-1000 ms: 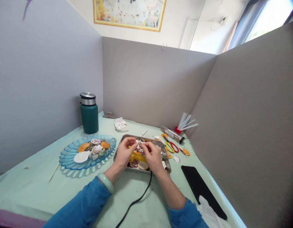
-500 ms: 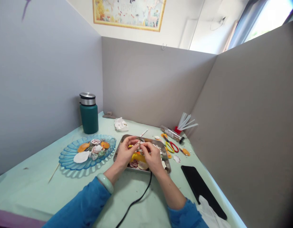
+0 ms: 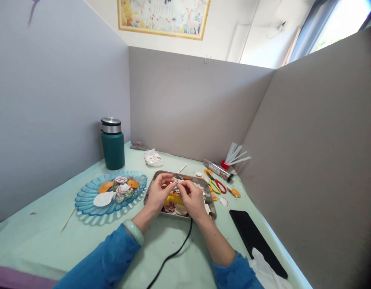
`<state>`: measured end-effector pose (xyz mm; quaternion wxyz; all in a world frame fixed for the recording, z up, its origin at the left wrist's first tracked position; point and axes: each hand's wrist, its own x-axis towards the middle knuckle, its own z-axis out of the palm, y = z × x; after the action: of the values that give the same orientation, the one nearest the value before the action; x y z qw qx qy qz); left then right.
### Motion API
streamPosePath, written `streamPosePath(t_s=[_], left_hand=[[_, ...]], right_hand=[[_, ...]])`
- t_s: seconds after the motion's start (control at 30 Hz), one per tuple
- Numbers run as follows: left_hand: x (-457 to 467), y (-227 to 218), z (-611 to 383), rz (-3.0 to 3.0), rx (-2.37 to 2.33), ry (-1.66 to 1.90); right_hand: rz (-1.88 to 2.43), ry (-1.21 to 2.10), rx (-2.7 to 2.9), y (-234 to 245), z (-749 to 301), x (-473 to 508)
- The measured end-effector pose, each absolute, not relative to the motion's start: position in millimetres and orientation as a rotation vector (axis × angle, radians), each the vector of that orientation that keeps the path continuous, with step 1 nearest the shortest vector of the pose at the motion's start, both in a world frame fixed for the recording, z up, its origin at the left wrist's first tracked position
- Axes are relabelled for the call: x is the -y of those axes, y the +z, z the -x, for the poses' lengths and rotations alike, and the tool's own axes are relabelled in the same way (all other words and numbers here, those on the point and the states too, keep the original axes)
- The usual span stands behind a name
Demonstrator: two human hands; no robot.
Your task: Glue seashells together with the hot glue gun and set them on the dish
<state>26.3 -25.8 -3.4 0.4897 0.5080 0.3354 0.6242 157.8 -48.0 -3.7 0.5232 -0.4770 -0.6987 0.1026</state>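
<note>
Both hands meet over a metal tray (image 3: 149, 192) in the middle of the table. My left hand (image 3: 157, 193) and my right hand (image 3: 193, 198) pinch a small pale shell piece (image 3: 175, 182) between their fingertips. Under the hands, inside the tray, lie a yellow glue gun (image 3: 173, 199) and several patterned shells (image 3: 175, 209). The gun's black cord (image 3: 173, 253) runs from the tray toward me. A pale green bangle (image 3: 133, 231) sits on my left wrist, and both sleeves are blue.
A blue glass plate (image 3: 86, 198) with several shells lies left of the tray. A green flask (image 3: 112, 143) stands at the back left. Red and yellow scissors (image 3: 217, 185), a tube, white sticks in a red cup (image 3: 233, 157), a black phone (image 3: 254, 241) and grey partitions surround the table.
The hands have shifted very slightly while working the small shell piece between the fingertips. Everything else on the table is where it was.
</note>
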Motion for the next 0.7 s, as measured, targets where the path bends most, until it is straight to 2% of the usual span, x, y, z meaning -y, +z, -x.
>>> streamPosePath(t_s=[0.7], left_hand=[[27.7,-1.4,-27.2,-1.254,-0.815,1.493]], right_hand=[[1.144,0.234,1.665,-3.0,-158.8,49.2]])
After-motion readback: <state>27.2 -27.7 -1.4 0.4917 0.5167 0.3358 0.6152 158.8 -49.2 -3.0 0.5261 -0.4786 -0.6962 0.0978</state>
